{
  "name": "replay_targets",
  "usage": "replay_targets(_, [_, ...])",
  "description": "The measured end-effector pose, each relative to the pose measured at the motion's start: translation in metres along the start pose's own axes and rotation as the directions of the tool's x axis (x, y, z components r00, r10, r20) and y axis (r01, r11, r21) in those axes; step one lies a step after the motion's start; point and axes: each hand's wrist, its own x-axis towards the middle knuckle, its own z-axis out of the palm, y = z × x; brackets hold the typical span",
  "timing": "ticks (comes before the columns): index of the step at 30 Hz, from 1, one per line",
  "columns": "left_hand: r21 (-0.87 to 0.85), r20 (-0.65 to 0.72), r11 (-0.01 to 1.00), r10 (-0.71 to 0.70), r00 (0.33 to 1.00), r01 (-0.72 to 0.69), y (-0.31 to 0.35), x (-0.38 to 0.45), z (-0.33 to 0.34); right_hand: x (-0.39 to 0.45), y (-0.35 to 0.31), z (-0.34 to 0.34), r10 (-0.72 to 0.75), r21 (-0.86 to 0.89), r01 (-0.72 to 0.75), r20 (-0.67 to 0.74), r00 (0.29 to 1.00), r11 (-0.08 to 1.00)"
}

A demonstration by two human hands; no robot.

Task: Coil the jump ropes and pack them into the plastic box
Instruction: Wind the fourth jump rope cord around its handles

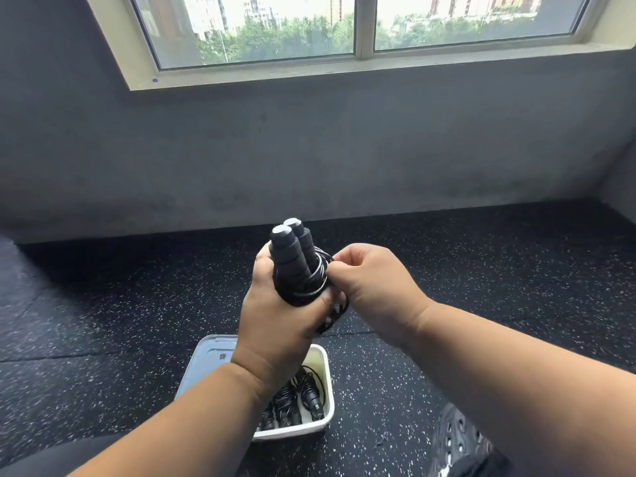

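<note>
So, nearest: plastic box [327, 383] on floor below both grips, coiled jump ropes [296, 397] already inside. Above it, left hand [278, 315] wraps tight round two foam handles [292, 256], ends up. Right hand [371, 284] just beside, pinching thin cord [318, 273] wound round handles. Guess: light bundle, grippy foam, cord springy and slick, wants to unwind. Best hold over the wraps, not by the handle ends.
</note>
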Motion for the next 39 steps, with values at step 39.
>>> replay_targets(39, [-0.329, 0.121, 0.915, -0.203, 0.972, 0.233, -0.014, 0.009, -0.001, 0.0, -0.009, -0.011, -0.111, -0.432, 0.187, 0.195, 0.974, 0.882])
